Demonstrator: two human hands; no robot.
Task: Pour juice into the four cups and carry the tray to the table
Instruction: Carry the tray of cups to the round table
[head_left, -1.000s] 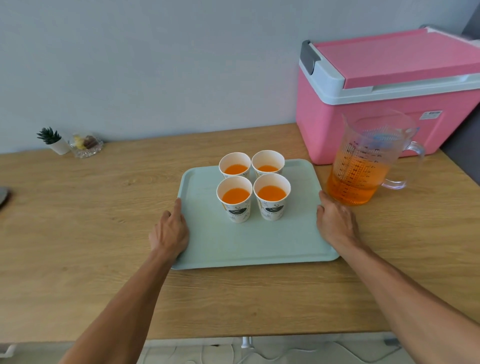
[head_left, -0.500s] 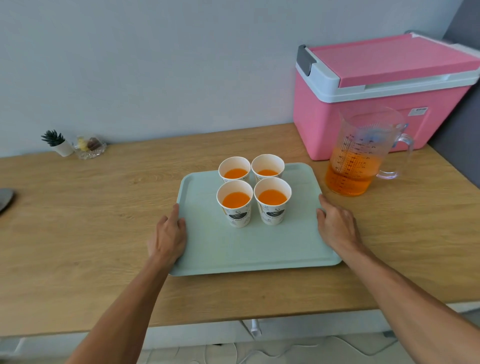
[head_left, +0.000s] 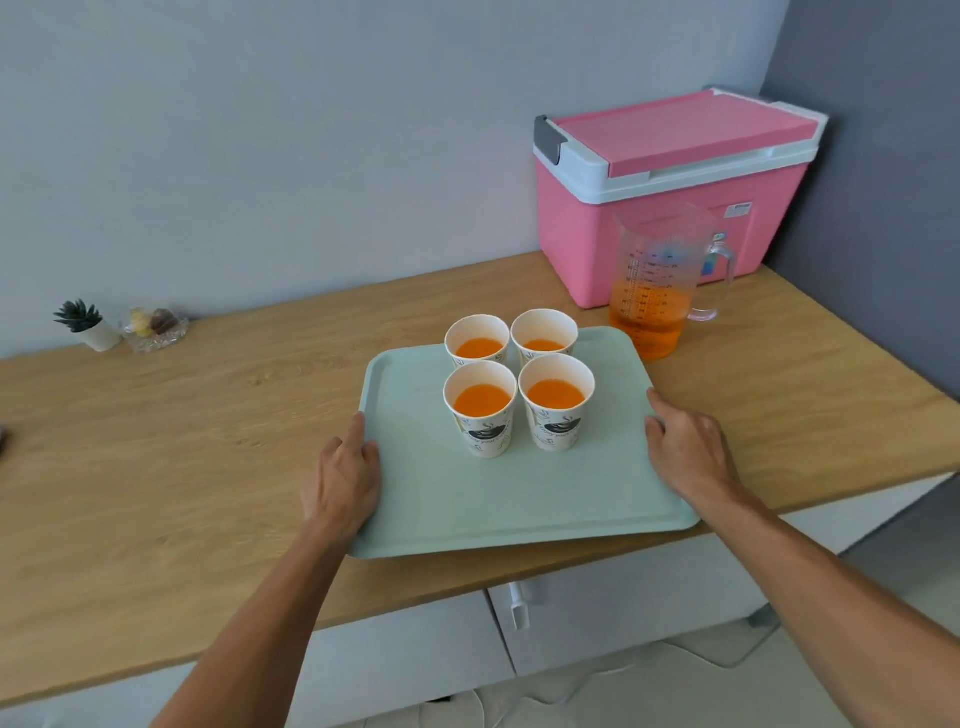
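In the head view, the pale green tray (head_left: 498, 499) lies on the wooden counter (head_left: 156, 441), its near right corner at the counter's front edge, with the four cups (head_left: 517, 382) standing upright in a tight square on its far half, each holding orange juice. Clustering them near the middle probably keeps the load balanced between the two grips. The left hand (head_left: 343, 480) clasps the tray's left rim, thumb lying along the top edge and fingers curled below it; the right hand (head_left: 691, 449) clasps the right rim in the same way, a matched hold that suits a level lift. The jug (head_left: 657, 291), part full, stands off the tray just beyond its far right corner, in front of the pink cooler (head_left: 670, 208), so pouring appears finished. The fingers under the rim are hidden, so whether the tray is clear of the counter cannot be told. The table it is meant for is out of sight, and print on the cups is too small to read.
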